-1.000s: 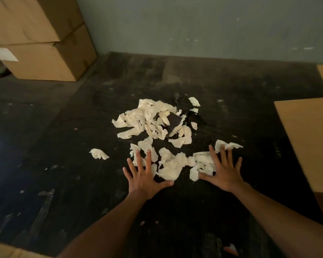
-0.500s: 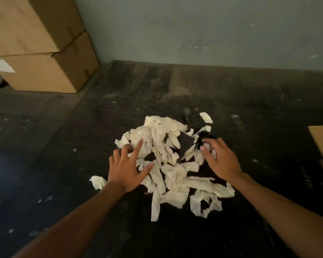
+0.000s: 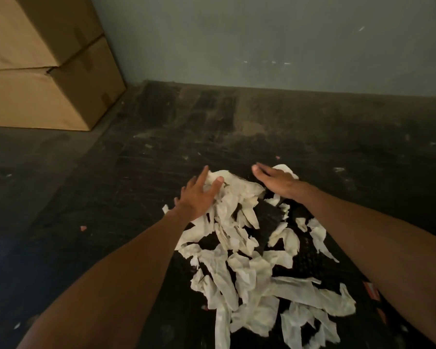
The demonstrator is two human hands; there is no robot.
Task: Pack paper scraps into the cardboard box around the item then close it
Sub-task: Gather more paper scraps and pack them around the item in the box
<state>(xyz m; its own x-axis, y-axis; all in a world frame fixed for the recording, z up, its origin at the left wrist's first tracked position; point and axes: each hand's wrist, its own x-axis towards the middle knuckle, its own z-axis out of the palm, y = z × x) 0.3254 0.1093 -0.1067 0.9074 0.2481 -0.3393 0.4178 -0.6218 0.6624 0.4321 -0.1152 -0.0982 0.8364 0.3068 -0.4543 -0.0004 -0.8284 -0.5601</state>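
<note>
On the dark floor mat (image 3: 146, 192) the paper scraps (image 3: 247, 268) lay in a long heap that ran from the far edge, where the hands were, back toward the person, so nearly all of it sat on the near side of both palms. The left hand (image 3: 199, 197) rested flat on the far-left scraps, fingers spread and gripping nothing. The right hand (image 3: 278, 182) lay equally open on the far-right ones, about as near; no open box for packing was visible.

The 2 hands, left hand (image 3: 195, 200) and right hand (image 3: 278, 181), are bare, with both forearms unsleeved and no rings or watch.
</note>
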